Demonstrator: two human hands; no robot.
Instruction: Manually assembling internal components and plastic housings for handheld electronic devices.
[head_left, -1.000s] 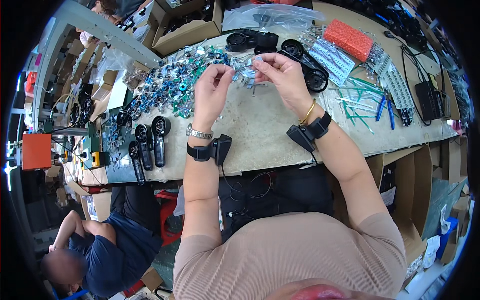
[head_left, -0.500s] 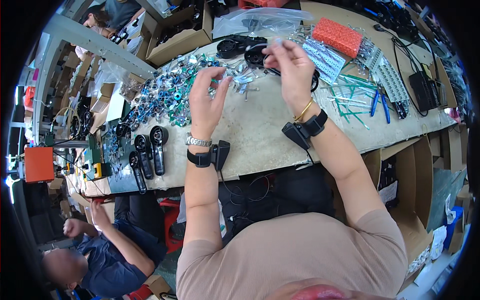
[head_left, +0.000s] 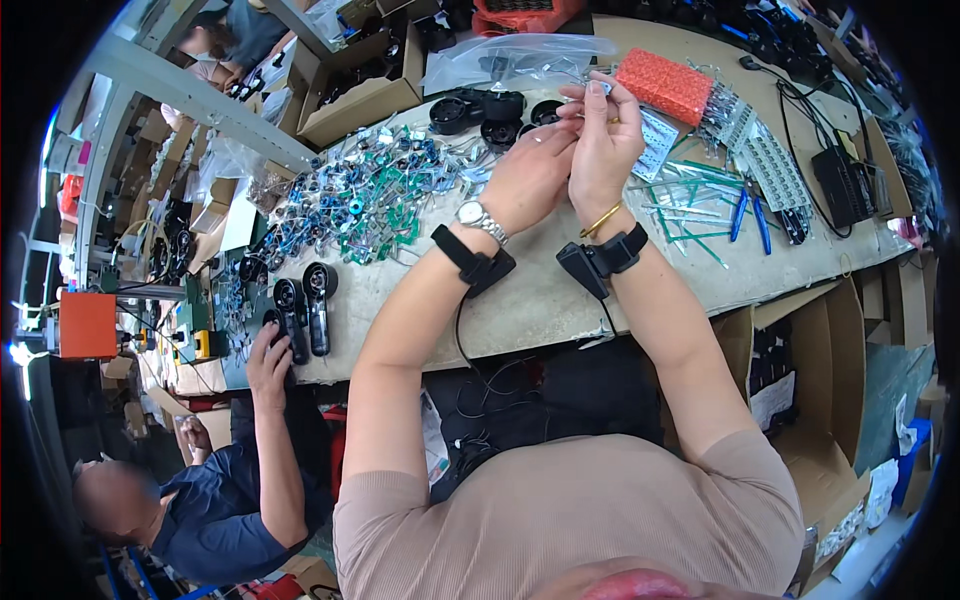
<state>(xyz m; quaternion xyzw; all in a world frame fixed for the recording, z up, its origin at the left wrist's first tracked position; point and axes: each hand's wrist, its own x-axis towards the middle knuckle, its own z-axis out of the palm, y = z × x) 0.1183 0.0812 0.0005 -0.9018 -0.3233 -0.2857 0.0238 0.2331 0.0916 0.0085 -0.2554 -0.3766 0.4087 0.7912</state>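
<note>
Workbench [head_left: 525, 295], two hands: right hand [head_left: 606, 155] apparently pinching one small part [head_left: 604, 88]; left hand's [head_left: 528, 182] hold unclear.

Left hand [head_left: 530, 178]: moved rightward, came up to the right hand [head_left: 605, 135]. Right hand: shifted right and far, nearer the red bundle [head_left: 663, 85]. Co-worker's hand [head_left: 268, 368]: arrived at the black casings [head_left: 319, 305], near left.

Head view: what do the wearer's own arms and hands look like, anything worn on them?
The sleeves are short, ribbed and beige. The left hand is ungloved, with a silver-coloured watch and a black strap carrying a boxy black module with a thin dark cable. The right hand is ungloved too, with a gold-coloured bangle and a similar second strap and second module.
</note>
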